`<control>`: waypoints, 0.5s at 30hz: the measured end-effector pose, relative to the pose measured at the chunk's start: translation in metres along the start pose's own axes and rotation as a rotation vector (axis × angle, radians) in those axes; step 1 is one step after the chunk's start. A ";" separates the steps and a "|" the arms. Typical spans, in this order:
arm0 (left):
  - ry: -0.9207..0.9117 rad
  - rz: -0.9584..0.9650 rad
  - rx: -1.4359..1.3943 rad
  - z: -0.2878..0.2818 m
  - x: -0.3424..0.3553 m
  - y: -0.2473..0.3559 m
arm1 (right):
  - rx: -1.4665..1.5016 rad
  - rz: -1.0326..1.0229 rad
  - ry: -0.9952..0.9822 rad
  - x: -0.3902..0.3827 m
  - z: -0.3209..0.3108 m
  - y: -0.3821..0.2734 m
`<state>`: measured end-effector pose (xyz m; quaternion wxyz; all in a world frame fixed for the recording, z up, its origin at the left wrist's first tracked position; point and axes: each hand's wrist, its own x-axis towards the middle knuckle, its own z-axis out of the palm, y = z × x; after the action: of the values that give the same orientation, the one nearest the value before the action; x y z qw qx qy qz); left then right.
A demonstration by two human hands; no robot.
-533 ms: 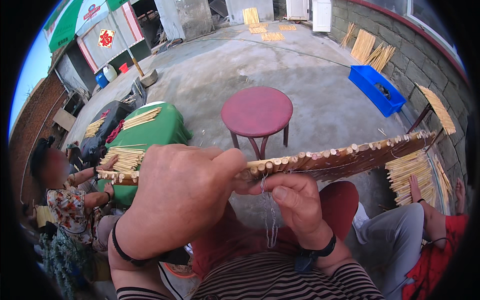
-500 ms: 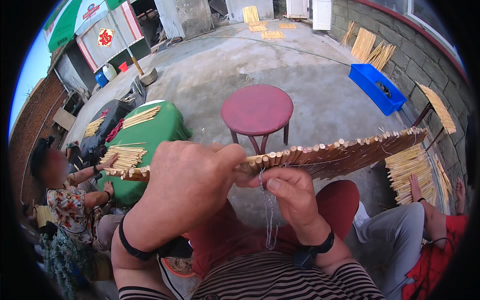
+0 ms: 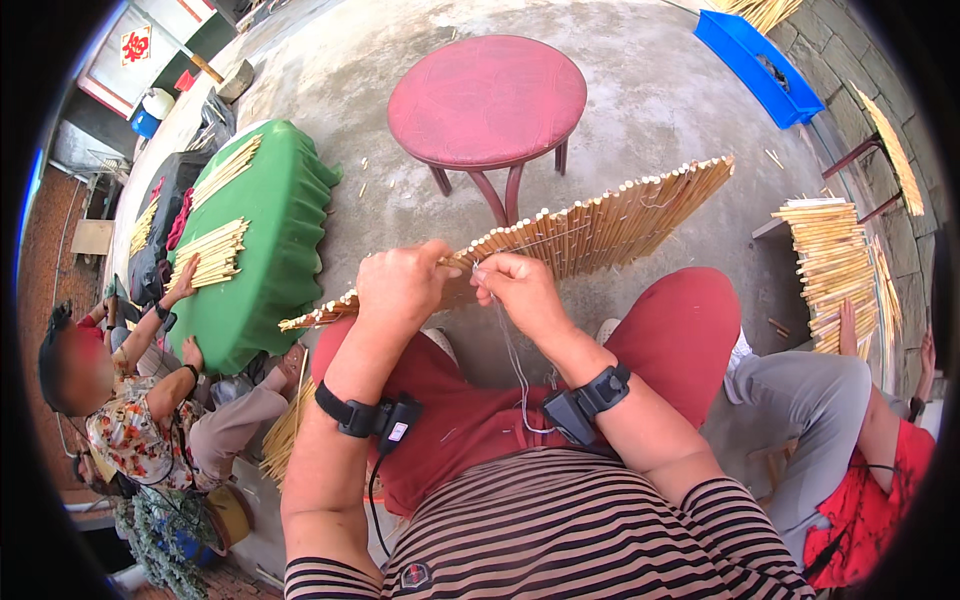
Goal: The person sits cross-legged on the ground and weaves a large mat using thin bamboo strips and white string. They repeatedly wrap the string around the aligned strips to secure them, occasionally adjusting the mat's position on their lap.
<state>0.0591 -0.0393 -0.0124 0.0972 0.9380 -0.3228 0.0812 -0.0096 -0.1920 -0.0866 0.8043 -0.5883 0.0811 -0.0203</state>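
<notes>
A long mat of thin bamboo sticks [image 3: 600,225] bound side by side stretches across my lap, rising to the right. My left hand [image 3: 405,285] is closed over its top edge near the middle. Right beside it, my right hand [image 3: 520,290] pinches a thin pale thread [image 3: 512,365] at the mat's edge; the thread hangs down toward my red trousers. Both wrists carry black bands.
A round red stool [image 3: 487,100] stands just beyond the mat. At left a person works sticks [image 3: 210,250] on a green-covered table [image 3: 275,240]. At right another person sits by a stack of sticks [image 3: 835,265]. A blue crate [image 3: 760,60] lies at the far right wall.
The view has dropped, so the mat and my hands sit lower and nearer my lap. My left hand has uncovered more of the mat; my right hand stays at the thread.
</notes>
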 end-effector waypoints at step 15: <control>-0.010 -0.050 -0.121 0.003 0.040 0.025 | -0.125 0.056 0.110 0.020 -0.025 -0.027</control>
<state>0.0747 -0.0827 -0.0037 0.1541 0.9385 -0.3040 0.0544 0.0081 -0.2262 -0.0701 0.7608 -0.6327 0.1426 -0.0251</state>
